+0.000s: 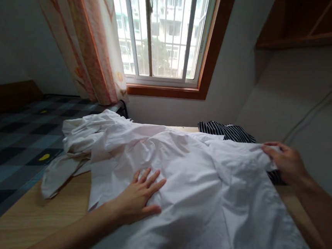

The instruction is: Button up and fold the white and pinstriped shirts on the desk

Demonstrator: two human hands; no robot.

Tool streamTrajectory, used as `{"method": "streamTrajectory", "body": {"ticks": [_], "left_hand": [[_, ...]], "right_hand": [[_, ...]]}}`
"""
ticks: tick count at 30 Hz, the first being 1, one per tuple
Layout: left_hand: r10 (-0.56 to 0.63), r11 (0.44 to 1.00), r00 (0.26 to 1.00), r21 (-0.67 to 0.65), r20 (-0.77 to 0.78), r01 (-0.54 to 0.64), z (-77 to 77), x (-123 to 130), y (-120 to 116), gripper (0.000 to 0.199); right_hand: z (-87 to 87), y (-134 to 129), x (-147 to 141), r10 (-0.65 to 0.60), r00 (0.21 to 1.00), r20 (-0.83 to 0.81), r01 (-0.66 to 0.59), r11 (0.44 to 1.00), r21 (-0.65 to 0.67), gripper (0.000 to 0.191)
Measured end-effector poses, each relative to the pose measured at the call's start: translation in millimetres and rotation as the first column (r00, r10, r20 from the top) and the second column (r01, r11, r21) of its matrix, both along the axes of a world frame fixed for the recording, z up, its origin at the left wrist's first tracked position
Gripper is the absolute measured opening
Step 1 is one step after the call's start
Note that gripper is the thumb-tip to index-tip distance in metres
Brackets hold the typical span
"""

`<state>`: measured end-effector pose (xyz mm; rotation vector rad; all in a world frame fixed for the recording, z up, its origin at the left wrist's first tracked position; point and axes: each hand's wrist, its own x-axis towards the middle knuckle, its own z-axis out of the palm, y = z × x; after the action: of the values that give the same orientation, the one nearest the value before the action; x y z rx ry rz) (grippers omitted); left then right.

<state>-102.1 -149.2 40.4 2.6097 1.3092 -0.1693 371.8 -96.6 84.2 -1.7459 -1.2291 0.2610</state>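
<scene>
A white shirt [190,181] lies spread over the wooden table, creased in many places. My left hand [142,196] rests flat on the middle of it, fingers spread. At the right, my right hand [289,160] pinches an edge of the shirt between thumb and fingers, slightly raised. Bunched white cloth [86,133] is heaped at the shirt's left side, with one end hanging toward the table's left part; whether it belongs to the shirt I cannot tell. The shirt's near end runs out of view at the bottom.
Behind the shirt lies a black-and-white striped cloth [226,130]. Bare wood of the table [38,214] shows at the left, beside a bed with a checked cover [6,153]. A curtain [91,44] hangs by the window. A cable [309,113] runs down the right wall.
</scene>
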Motion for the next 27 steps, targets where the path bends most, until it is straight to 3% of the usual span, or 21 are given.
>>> {"method": "streamTrajectory", "body": {"ticks": [2, 3, 5, 6, 8, 10, 12, 15, 17, 19, 21, 24, 27], "left_hand": [[0.011, 1.0, 1.0, 0.016, -0.003, -0.011, -3.2, 1.6, -1.5, 0.078], [0.016, 1.0, 1.0, 0.021, -0.005, -0.015, -4.7, 2.8, -2.4, 0.079], [0.032, 0.999, 0.999, 0.027, -0.018, -0.031, -6.6, 5.7, -4.3, 0.078], [0.039, 0.999, 0.999, 0.03, -0.029, -0.038, -6.5, 7.2, -5.1, 0.078], [0.043, 0.998, 0.998, 0.039, -0.048, -0.041, -2.7, 9.5, -6.4, 0.079], [0.024, 0.999, 0.998, 0.045, -0.056, -0.022, 8.1, 11.1, -6.8, 0.08], [-0.003, 0.999, 0.998, 0.032, -0.061, 0.005, 26.9, 13.2, -4.3, 0.074], [-0.027, 0.998, 0.996, -0.053, -0.085, 0.023, 62.2, 24.6, 12.6, 0.055], [-0.046, 0.994, 0.997, -0.106, -0.055, 0.04, 80.6, 42.0, 36.6, 0.05], [-0.068, 0.996, 0.996, -0.058, 0.053, 0.071, 87.4, 67.7, 69.3, 0.043], [-0.08, 0.994, 0.979, 0.094, 0.187, 0.063, 81.0, 98.4, 105.7, 0.038], [-0.078, 0.972, 0.955, 0.236, 0.285, 0.009, 53.8, 140.7, 154.0, 0.043], [0.004, 0.965, 0.958, 0.249, 0.288, -0.079, 22.9, 164.3, 184.5, 0.04]], "right_hand": [[37.8, 9.9, -13.0, -0.133, 0.991, -0.009, 0.133, 0.985, 0.108, 0.045], [55.7, 14.4, -20.1, -0.187, 0.975, 0.118, 0.163, 0.968, 0.19, 0.041], [84.1, 22.7, -36.3, -0.231, 0.869, 0.438, 0.109, 0.952, 0.286, 0.038], [92.7, 26.9, -44.9, -0.2, 0.8, 0.566, 0.055, 0.964, 0.262, 0.038], [96.1, 36.0, -59.4, 0.031, 0.705, 0.708, -0.083, 0.996, 0.039, 0.04], [82.2, 45.3, -64.2, 0.34, 0.718, 0.607, -0.259, 0.94, -0.221, 0.045], [55.8, 52.0, -55.8, 0.466, 0.808, 0.361, -0.402, 0.883, -0.24, 0.051], [8.5, 49.9, -28.9, 0.342, 0.929, 0.142, -0.331, 0.939, -0.096, 0.051], [-18.1, 38.9, -13.9, 0.321, 0.944, 0.072, -0.31, 0.942, -0.13, 0.052], [-35.7, 22.3, -7.6, 0.356, 0.934, -0.021, -0.355, 0.924, -0.14, 0.055], [-44.1, 4.0, -9.4, 0.434, 0.897, -0.085, -0.442, 0.889, -0.124, 0.063], [-45.5, -17.7, -19.7, 0.518, 0.855, -0.002, -0.512, 0.845, -0.154, 0.069], [-39.6, -27.5, -27.0, 0.463, 0.873, 0.155, -0.44, 0.884, -0.161, 0.04]]}}
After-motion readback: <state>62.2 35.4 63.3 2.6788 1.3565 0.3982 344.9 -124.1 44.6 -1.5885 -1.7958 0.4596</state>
